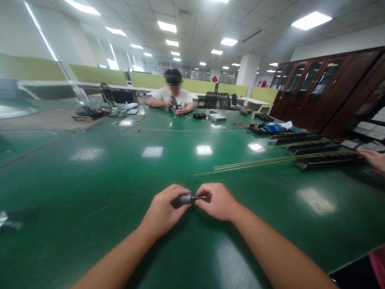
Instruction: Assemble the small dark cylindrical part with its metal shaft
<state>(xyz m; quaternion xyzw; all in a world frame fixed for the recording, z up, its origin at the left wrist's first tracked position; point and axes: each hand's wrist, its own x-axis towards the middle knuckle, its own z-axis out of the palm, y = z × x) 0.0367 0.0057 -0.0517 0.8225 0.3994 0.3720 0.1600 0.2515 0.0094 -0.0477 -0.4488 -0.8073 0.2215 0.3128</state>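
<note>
Low over the green table (99, 204), my left hand (165, 206) is closed around a small silver cylinder (185, 199) that looks like a motor or tool body. A thin, dark, ridged shaft (198, 197) sticks out of its right end. The fingertips of my right hand (218, 201) pinch this shaft near its far end. Both hands face each other, with the piece lying roughly level between them. My fingers cover parts of the cylinder and the shaft tip.
To the right, long thin brass-coloured rods (252, 163) rest on black channel pieces (327, 160), where another person's hand (374, 160) reaches in. Across the table a person (171, 96) holds a dark tool. Electronic parts (87, 112) and a tool tray (270, 127) lie farther back.
</note>
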